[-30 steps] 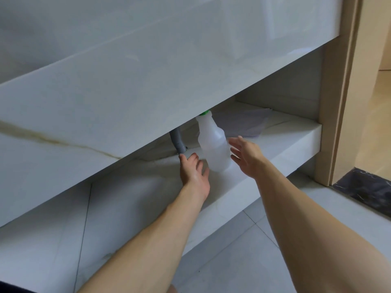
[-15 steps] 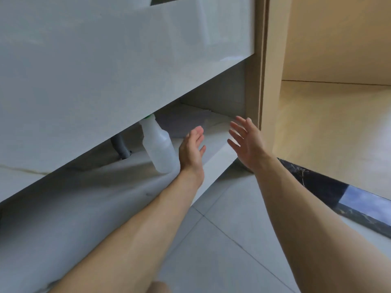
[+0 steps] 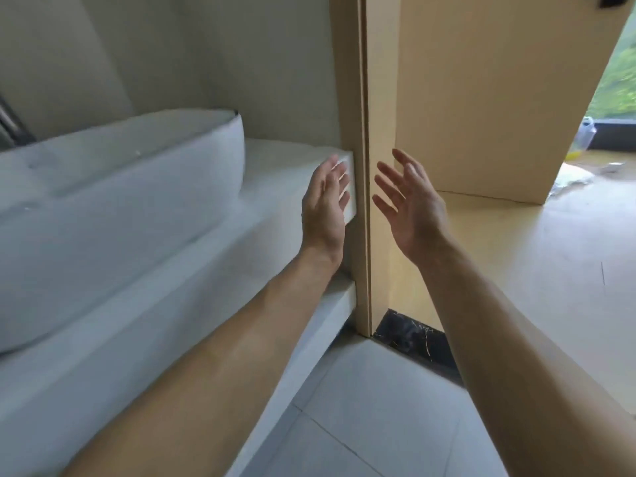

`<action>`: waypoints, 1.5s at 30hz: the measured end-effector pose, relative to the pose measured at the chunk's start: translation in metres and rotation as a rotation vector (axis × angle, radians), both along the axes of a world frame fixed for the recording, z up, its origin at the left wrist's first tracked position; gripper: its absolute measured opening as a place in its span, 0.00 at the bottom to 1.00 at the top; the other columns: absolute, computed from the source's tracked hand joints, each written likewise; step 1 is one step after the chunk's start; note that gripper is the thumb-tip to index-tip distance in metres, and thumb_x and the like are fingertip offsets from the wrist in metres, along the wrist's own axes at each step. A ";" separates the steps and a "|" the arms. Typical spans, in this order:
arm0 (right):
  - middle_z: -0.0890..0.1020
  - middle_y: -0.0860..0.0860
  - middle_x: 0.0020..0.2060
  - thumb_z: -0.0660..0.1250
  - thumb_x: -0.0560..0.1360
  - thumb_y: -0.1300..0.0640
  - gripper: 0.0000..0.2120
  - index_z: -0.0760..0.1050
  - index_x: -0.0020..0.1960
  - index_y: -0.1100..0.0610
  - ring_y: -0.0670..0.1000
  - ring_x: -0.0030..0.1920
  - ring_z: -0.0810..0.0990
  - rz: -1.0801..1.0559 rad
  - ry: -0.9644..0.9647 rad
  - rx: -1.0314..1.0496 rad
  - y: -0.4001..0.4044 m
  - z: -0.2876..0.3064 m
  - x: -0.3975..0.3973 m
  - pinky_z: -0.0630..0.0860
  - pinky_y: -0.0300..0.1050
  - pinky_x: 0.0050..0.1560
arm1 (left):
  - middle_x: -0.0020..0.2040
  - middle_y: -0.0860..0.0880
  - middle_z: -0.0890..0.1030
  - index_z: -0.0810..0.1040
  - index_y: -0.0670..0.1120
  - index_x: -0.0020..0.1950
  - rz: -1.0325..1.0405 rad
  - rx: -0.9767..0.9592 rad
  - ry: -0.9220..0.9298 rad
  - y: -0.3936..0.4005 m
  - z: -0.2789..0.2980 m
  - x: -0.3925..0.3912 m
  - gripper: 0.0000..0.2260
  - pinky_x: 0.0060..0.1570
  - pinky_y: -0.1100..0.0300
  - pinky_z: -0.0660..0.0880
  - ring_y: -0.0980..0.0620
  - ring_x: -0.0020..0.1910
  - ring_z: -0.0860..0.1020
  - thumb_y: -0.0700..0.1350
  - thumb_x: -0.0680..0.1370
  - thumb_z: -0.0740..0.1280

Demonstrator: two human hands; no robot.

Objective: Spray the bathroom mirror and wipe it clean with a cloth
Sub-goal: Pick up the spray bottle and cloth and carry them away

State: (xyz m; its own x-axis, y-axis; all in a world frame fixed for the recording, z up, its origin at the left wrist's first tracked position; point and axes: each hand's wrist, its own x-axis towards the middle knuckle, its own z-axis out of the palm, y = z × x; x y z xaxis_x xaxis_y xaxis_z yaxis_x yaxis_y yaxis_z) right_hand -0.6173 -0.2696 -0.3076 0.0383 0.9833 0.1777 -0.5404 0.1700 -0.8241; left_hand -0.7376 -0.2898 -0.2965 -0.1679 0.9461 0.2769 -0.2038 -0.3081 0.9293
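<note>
My left hand [image 3: 325, 201] is raised in front of the right end of the white vanity counter [image 3: 285, 160], fingers straight, holding nothing. My right hand [image 3: 409, 201] is up beside it, in front of the tan door frame [image 3: 361, 98], palm turned inward with fingers spread and empty. The spray bottle, the cloth and the mirror are out of view.
A white basin [image 3: 137, 187] sits on the counter at the left. The tan door frame stands right of the counter, with a dark threshold strip [image 3: 413, 339] at its foot. Beyond lie a wooden floor [image 3: 550, 270] and an open doorway [image 3: 612, 80]. Grey floor tiles [image 3: 378, 425] are below.
The view has swung up and right, from the shelf under the counter to the counter top and basin. Both hands rose away from the spray bottle, which has left the view.
</note>
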 end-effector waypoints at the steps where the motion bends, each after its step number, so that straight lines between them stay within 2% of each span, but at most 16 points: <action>1: 0.79 0.53 0.66 0.58 0.83 0.53 0.16 0.72 0.70 0.50 0.52 0.68 0.75 0.003 -0.005 0.003 -0.002 0.028 -0.006 0.68 0.54 0.72 | 0.72 0.46 0.73 0.67 0.47 0.74 0.012 0.003 0.006 -0.004 0.026 -0.005 0.17 0.71 0.53 0.69 0.51 0.70 0.73 0.46 0.86 0.52; 4: 0.80 0.55 0.63 0.65 0.79 0.57 0.21 0.70 0.71 0.53 0.52 0.65 0.79 0.020 -0.056 -0.015 -0.013 0.102 -0.031 0.71 0.51 0.69 | 0.72 0.46 0.73 0.66 0.49 0.75 0.046 -0.009 -0.035 -0.020 0.101 -0.031 0.17 0.71 0.54 0.69 0.52 0.69 0.74 0.47 0.86 0.52; 9: 0.82 0.58 0.59 0.63 0.81 0.59 0.16 0.73 0.68 0.54 0.56 0.61 0.81 0.098 -0.135 -0.124 -0.031 0.190 -0.086 0.73 0.56 0.69 | 0.70 0.45 0.74 0.68 0.48 0.74 0.166 -0.044 -0.146 -0.051 0.208 -0.096 0.16 0.70 0.54 0.70 0.51 0.68 0.75 0.46 0.86 0.54; 12: 0.83 0.58 0.58 0.62 0.82 0.60 0.13 0.75 0.66 0.54 0.56 0.60 0.82 0.175 -0.172 -0.189 -0.044 0.230 -0.126 0.74 0.56 0.68 | 0.69 0.44 0.75 0.69 0.48 0.72 0.298 -0.092 -0.171 -0.071 0.254 -0.156 0.15 0.69 0.55 0.71 0.50 0.67 0.76 0.45 0.85 0.57; 15: 0.82 0.58 0.57 0.62 0.81 0.62 0.13 0.76 0.64 0.56 0.57 0.60 0.82 0.260 -0.221 -0.245 -0.056 0.257 -0.171 0.75 0.55 0.67 | 0.67 0.46 0.75 0.70 0.48 0.71 0.465 -0.201 -0.072 -0.099 0.279 -0.227 0.15 0.69 0.55 0.71 0.50 0.67 0.75 0.45 0.85 0.58; 19: 0.82 0.58 0.58 0.63 0.81 0.61 0.12 0.77 0.63 0.55 0.56 0.59 0.82 0.404 -0.370 -0.298 -0.078 0.265 -0.231 0.76 0.53 0.65 | 0.69 0.48 0.75 0.70 0.47 0.73 0.749 -0.527 0.321 -0.149 0.277 -0.318 0.18 0.69 0.52 0.69 0.50 0.66 0.74 0.47 0.83 0.60; 22: 0.82 0.57 0.57 0.63 0.80 0.61 0.11 0.79 0.59 0.53 0.55 0.56 0.83 0.510 -0.513 -0.329 -0.095 0.256 -0.271 0.78 0.53 0.63 | 0.70 0.45 0.74 0.71 0.44 0.72 0.851 -0.810 0.659 -0.192 0.265 -0.364 0.20 0.62 0.54 0.69 0.43 0.66 0.74 0.46 0.80 0.64; 24: 0.82 0.56 0.56 0.63 0.79 0.61 0.10 0.81 0.55 0.50 0.53 0.53 0.83 0.595 -0.633 -0.313 -0.107 0.246 -0.293 0.77 0.53 0.64 | 0.70 0.42 0.73 0.70 0.41 0.72 0.808 -0.992 0.701 -0.217 0.256 -0.380 0.23 0.58 0.56 0.69 0.41 0.66 0.73 0.45 0.78 0.68; 27: 0.83 0.55 0.55 0.63 0.79 0.61 0.11 0.82 0.56 0.53 0.54 0.53 0.84 0.735 -0.755 -0.332 -0.124 0.233 -0.319 0.78 0.49 0.59 | 0.68 0.42 0.75 0.69 0.39 0.71 0.708 -1.198 0.607 -0.236 0.246 -0.387 0.31 0.60 0.53 0.75 0.41 0.62 0.77 0.51 0.73 0.74; 29: 0.83 0.56 0.55 0.62 0.79 0.63 0.12 0.81 0.57 0.56 0.56 0.54 0.84 0.793 -0.775 -0.367 -0.133 0.229 -0.329 0.79 0.50 0.58 | 0.61 0.43 0.79 0.73 0.39 0.64 0.648 -1.240 0.569 -0.241 0.244 -0.387 0.28 0.45 0.52 0.79 0.42 0.55 0.81 0.53 0.72 0.75; 30: 0.83 0.55 0.54 0.61 0.79 0.63 0.12 0.81 0.57 0.56 0.56 0.55 0.84 0.812 -0.793 -0.371 -0.136 0.227 -0.332 0.78 0.52 0.60 | 0.57 0.44 0.80 0.74 0.40 0.61 0.615 -1.258 0.549 -0.242 0.243 -0.387 0.25 0.37 0.54 0.77 0.43 0.52 0.82 0.54 0.72 0.74; 31: 0.83 0.55 0.54 0.61 0.79 0.64 0.12 0.81 0.57 0.56 0.56 0.54 0.84 0.828 -0.809 -0.378 -0.138 0.224 -0.334 0.78 0.53 0.61 | 0.56 0.44 0.81 0.75 0.40 0.59 0.581 -1.281 0.526 -0.243 0.242 -0.386 0.25 0.36 0.56 0.75 0.44 0.51 0.82 0.55 0.71 0.74; 35: 0.83 0.58 0.53 0.61 0.79 0.66 0.12 0.81 0.51 0.54 0.58 0.53 0.84 0.874 -0.835 -0.374 -0.140 0.217 -0.334 0.79 0.56 0.61 | 0.56 0.45 0.81 0.75 0.43 0.60 0.528 -1.331 0.452 -0.245 0.236 -0.389 0.25 0.51 0.45 0.78 0.44 0.51 0.81 0.56 0.70 0.75; 41: 0.85 0.56 0.49 0.66 0.75 0.62 0.09 0.82 0.51 0.52 0.55 0.51 0.85 0.881 -1.006 -0.188 -0.146 0.218 -0.325 0.80 0.53 0.61 | 0.61 0.44 0.79 0.73 0.42 0.64 0.558 -1.331 0.514 -0.237 0.230 -0.389 0.30 0.44 0.49 0.78 0.42 0.56 0.79 0.55 0.67 0.76; 43: 0.86 0.51 0.46 0.67 0.73 0.60 0.09 0.82 0.49 0.49 0.54 0.51 0.84 0.889 -1.103 -0.077 -0.149 0.219 -0.323 0.79 0.50 0.60 | 0.61 0.45 0.78 0.73 0.42 0.64 0.579 -1.291 0.632 -0.233 0.226 -0.386 0.28 0.46 0.52 0.76 0.42 0.58 0.78 0.53 0.69 0.75; 45: 0.85 0.47 0.46 0.68 0.73 0.60 0.10 0.82 0.51 0.50 0.51 0.51 0.83 0.906 -1.202 0.051 -0.152 0.221 -0.322 0.79 0.44 0.56 | 0.60 0.46 0.76 0.73 0.44 0.63 0.651 -1.160 1.022 -0.227 0.223 -0.386 0.24 0.52 0.52 0.75 0.43 0.59 0.76 0.53 0.71 0.73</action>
